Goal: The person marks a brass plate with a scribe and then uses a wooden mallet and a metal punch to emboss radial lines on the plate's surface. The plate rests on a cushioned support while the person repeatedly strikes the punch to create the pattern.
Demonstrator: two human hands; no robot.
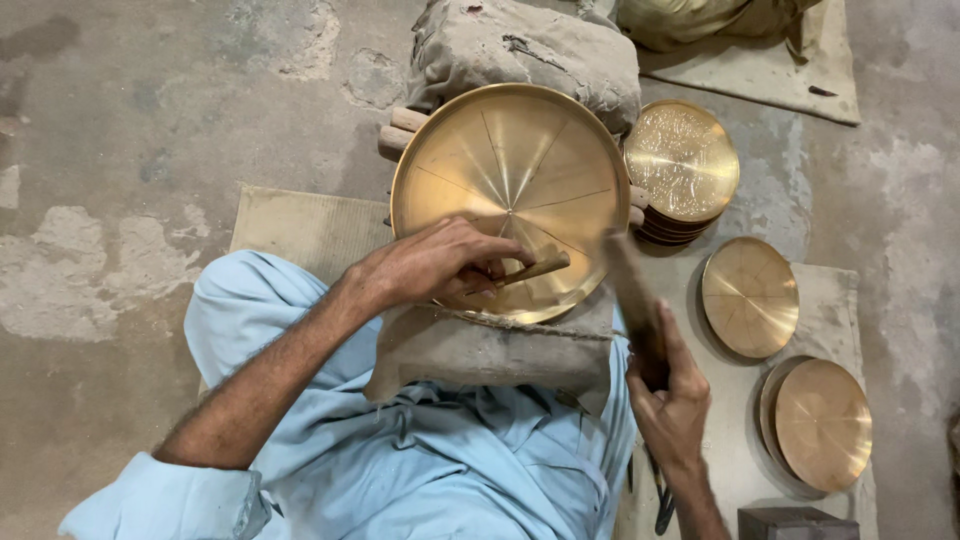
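Knees in blue cloth (440,470) sit closest, with a sack pad (490,350) over them to cushion the big brass plate (510,190), which leans on it and on wooden rods (405,130) beyond. My left hand (430,265) pinches a small punch (535,268) tip-down on the plate's near part, fingers pressed together to steady it. My right hand (670,395) is wrapped around a blurred hammer (630,300) raised beside it. Smaller plates (750,295) wait to my right.

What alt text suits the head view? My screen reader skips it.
A left hand presses a small wooden tool onto a large brass plate while the right hand swings a blurred mallet; smaller brass plates lie nearby.
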